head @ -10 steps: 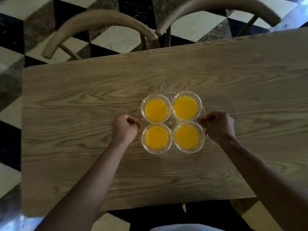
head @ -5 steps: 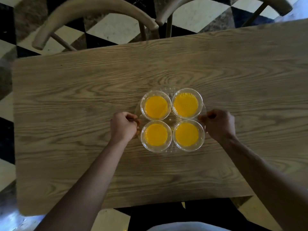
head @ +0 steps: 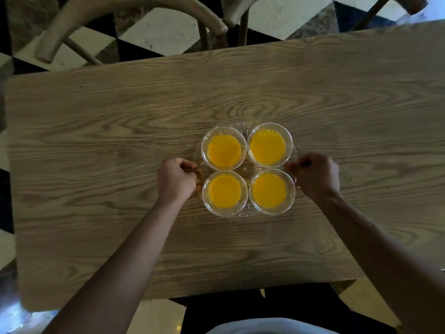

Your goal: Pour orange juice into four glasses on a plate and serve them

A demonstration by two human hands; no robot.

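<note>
Four glasses of orange juice (head: pixel 247 169) stand in a tight square on a clear glass plate (head: pixel 247 169) at the middle of the frame, on the wooden desk (head: pixel 96 145). All four look filled, so the pouring seems done and the serving step is in hand. The left hand (head: pixel 177 180) has its fingers curled onto the plate's left rim, and the right hand (head: pixel 313 175) pinches the right rim in the same way; each is clamped on the plate. Both forearms reach in from the lower corners of the frame, wrists angled inward, knuckles up. To do this well, the two hands should probably act together and keep the plate level, since the juice sits fairly high and the glasses touch or nearly touch. Two chair backs (head: pixel 130 22) stand beyond the desk's far edge at the top of the frame.
</note>
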